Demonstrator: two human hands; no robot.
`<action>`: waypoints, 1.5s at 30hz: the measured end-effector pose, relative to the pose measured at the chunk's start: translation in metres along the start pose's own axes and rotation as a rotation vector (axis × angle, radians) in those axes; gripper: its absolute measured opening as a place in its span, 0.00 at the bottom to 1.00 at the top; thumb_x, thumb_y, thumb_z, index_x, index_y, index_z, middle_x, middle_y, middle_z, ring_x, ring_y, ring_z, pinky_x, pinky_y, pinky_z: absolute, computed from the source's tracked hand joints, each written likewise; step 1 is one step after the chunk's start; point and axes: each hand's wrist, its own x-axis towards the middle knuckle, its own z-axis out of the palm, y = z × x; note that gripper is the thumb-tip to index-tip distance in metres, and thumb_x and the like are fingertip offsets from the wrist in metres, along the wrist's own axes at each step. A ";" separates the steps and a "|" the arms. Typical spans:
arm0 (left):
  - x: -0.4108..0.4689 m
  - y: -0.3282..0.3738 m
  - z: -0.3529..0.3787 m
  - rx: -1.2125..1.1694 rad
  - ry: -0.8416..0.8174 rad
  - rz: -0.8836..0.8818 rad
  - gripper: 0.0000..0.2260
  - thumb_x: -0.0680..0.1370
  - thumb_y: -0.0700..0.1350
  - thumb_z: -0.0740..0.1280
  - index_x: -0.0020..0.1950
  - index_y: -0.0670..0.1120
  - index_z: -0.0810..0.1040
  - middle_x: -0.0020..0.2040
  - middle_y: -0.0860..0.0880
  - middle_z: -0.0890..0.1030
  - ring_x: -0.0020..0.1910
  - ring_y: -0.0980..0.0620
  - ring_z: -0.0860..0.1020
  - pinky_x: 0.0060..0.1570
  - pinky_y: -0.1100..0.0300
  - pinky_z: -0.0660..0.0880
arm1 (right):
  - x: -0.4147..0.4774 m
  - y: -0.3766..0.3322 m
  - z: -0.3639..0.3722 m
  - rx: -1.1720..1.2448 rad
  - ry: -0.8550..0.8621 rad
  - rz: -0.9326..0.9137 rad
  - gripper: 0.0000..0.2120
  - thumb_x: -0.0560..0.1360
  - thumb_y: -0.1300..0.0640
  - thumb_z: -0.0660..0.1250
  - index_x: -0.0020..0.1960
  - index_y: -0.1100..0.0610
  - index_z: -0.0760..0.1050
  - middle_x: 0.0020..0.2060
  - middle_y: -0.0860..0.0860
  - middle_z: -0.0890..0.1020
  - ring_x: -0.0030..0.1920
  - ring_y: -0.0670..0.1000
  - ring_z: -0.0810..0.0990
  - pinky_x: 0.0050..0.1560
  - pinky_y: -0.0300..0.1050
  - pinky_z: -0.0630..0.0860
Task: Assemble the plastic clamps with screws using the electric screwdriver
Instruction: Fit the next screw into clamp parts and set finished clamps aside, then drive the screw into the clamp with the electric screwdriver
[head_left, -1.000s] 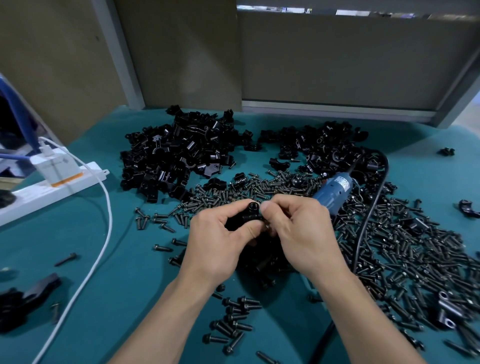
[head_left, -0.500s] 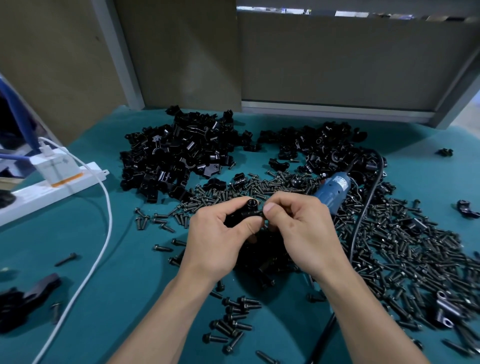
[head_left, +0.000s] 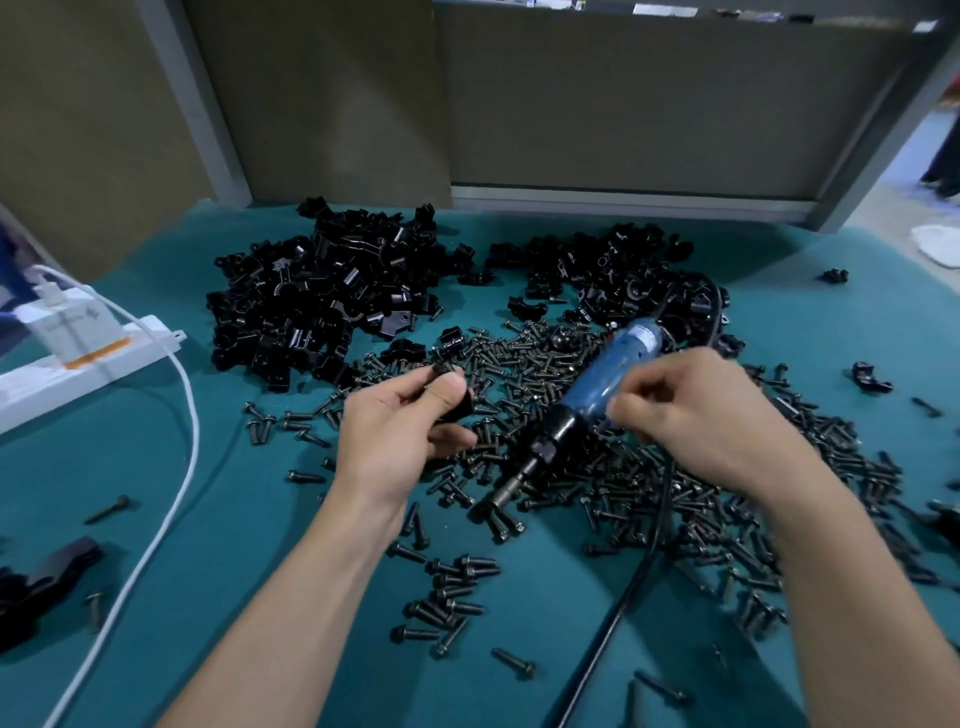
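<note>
My left hand (head_left: 400, 441) pinches a small black plastic clamp (head_left: 458, 402) between thumb and fingers, above the screws. The blue electric screwdriver (head_left: 608, 374) lies slanted on the heap of black screws (head_left: 524, 358), with its bit (head_left: 506, 491) pointing to the lower left. My right hand (head_left: 696, 415) is at the screwdriver's right side. Its thumb and curled fingertips touch the blue body, and a firm grip is not visible. Two piles of black clamp parts lie behind, one at the left (head_left: 322, 306) and one at the right (head_left: 613, 275).
The screwdriver's black cord (head_left: 649, 545) runs toward the near edge of the teal table (head_left: 234, 545). A white power strip (head_left: 78, 358) with a white cable (head_left: 174, 467) lies at the left. Black parts (head_left: 41, 571) sit at the lower left, and loose clamps (head_left: 870, 376) at the right.
My hands were together on the clamp and have separated. The left keeps the clamp. The right has moved right to the screwdriver, which now shows in full.
</note>
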 end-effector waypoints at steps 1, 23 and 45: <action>-0.001 -0.002 0.003 0.033 -0.016 0.007 0.15 0.70 0.49 0.77 0.54 0.45 0.88 0.47 0.46 0.89 0.30 0.48 0.84 0.37 0.60 0.82 | -0.005 0.004 0.001 -0.096 -0.056 0.028 0.10 0.76 0.52 0.74 0.37 0.49 0.83 0.28 0.45 0.83 0.24 0.40 0.75 0.25 0.31 0.69; -0.007 -0.014 0.009 0.349 -0.043 0.191 0.07 0.74 0.46 0.79 0.49 0.57 0.87 0.44 0.52 0.89 0.32 0.47 0.86 0.42 0.53 0.83 | -0.047 -0.011 0.040 -0.552 -0.111 -0.164 0.07 0.75 0.63 0.67 0.42 0.52 0.77 0.37 0.50 0.82 0.40 0.55 0.81 0.43 0.46 0.73; -0.005 -0.016 0.010 0.464 -0.009 0.173 0.20 0.75 0.51 0.79 0.65 0.48 0.84 0.40 0.54 0.88 0.35 0.52 0.87 0.63 0.35 0.78 | -0.022 0.035 0.009 -0.255 0.062 0.241 0.19 0.72 0.70 0.67 0.49 0.47 0.81 0.43 0.50 0.84 0.41 0.51 0.82 0.43 0.49 0.84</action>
